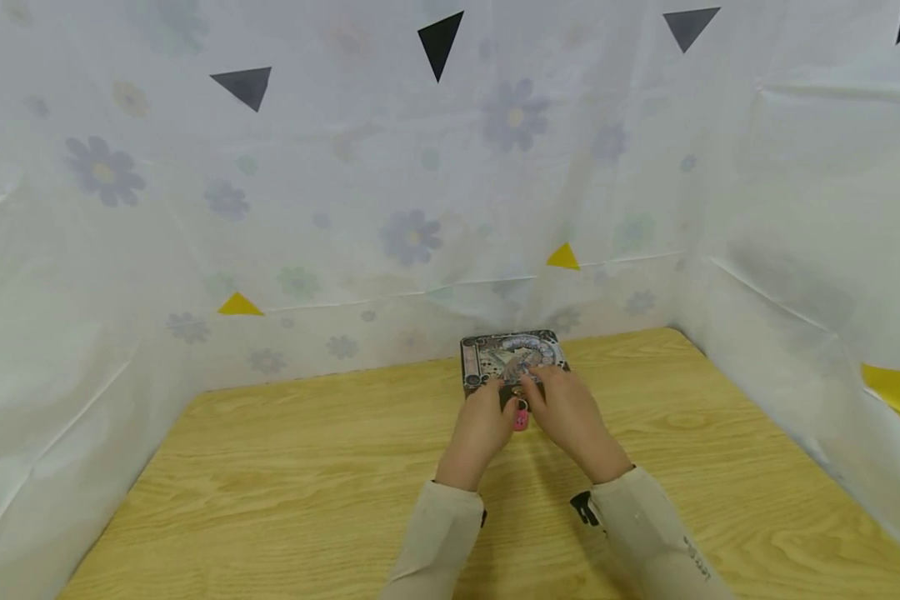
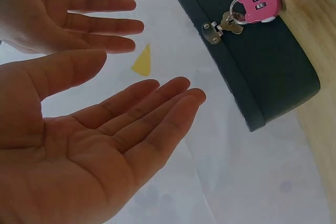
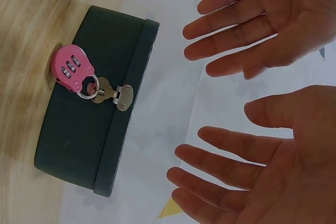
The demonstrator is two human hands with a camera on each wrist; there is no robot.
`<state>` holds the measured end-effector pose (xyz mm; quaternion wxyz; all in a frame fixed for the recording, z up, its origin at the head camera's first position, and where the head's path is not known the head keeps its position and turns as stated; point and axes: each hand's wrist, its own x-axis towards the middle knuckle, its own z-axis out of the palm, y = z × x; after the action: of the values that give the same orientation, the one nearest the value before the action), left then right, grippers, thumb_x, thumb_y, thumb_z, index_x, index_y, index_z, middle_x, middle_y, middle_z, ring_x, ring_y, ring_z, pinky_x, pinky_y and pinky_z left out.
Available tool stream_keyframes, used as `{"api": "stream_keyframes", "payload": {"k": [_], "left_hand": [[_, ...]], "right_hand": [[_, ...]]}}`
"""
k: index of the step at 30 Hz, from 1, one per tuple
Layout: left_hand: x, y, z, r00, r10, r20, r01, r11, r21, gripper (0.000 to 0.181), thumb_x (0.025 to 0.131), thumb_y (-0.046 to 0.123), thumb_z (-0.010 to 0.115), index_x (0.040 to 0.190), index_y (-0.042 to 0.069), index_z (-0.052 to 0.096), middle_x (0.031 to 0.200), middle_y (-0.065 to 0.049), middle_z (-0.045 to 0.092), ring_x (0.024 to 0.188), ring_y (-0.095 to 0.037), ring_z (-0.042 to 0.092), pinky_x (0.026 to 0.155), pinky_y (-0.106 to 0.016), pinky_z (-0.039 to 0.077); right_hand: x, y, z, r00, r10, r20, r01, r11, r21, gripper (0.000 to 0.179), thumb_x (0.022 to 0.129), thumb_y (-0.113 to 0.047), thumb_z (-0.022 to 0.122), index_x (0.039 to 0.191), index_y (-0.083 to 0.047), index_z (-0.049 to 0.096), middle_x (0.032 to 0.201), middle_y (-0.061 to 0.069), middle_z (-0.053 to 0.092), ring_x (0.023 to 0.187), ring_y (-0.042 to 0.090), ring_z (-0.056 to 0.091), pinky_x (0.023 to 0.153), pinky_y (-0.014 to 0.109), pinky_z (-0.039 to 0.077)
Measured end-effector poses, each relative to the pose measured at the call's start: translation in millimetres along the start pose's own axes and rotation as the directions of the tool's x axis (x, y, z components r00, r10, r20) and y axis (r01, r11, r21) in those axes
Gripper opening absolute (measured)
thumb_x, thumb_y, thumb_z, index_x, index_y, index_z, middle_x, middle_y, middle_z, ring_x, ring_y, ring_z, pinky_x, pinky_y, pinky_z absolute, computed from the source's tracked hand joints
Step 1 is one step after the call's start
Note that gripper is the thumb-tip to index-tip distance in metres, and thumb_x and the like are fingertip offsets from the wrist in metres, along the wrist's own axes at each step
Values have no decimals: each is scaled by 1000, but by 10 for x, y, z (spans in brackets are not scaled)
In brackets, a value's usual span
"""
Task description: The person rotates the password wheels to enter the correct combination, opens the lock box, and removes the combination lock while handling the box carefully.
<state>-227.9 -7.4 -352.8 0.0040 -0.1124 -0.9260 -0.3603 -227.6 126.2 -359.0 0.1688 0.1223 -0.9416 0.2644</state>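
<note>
The pink 3-dial combination padlock (image 2: 261,3) hangs at the front of the dark green box (image 3: 73,124), its shackle looped through the metal latch (image 3: 125,97). The box sits on the table (image 1: 307,475), and its illustrated lid (image 1: 506,346) is down, so any contents are hidden. Above the box's front edge, the left hand (image 1: 483,425) and right hand (image 1: 570,412) hover apart from it, all fingers extended and gripping nothing. As for progress, the padlock is in place on the box; whether its shackle is locked, I cannot tell. Taking it off and lifting the lid are, in my judgement, both undone. The dial digits are too small to read.
</note>
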Motion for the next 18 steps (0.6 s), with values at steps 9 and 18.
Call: {"api": "stream_keyframes", "payload": {"k": [9,18], "left_hand": [[87,-48,86,993,-73,97,77,996,-39,44,100,20,52,137,-4,46,137,-21,50,119,-34,53,93,-47,48],[150,-174,166,990,-32,138,39,998,-53,40,99,12,48,131,-12,49,129,-28,53,108,-35,59,85,-44,51]], "right_hand": [[40,68,24,997,25,71,-28,999,42,26,101,-16,49,93,0,68,75,10,62,63,23,56,60,39,47],[61,158,133,984,81,161,-98,990,101,28,100,-17,48,87,-1,66,64,4,52,55,16,44,54,31,38]]}}
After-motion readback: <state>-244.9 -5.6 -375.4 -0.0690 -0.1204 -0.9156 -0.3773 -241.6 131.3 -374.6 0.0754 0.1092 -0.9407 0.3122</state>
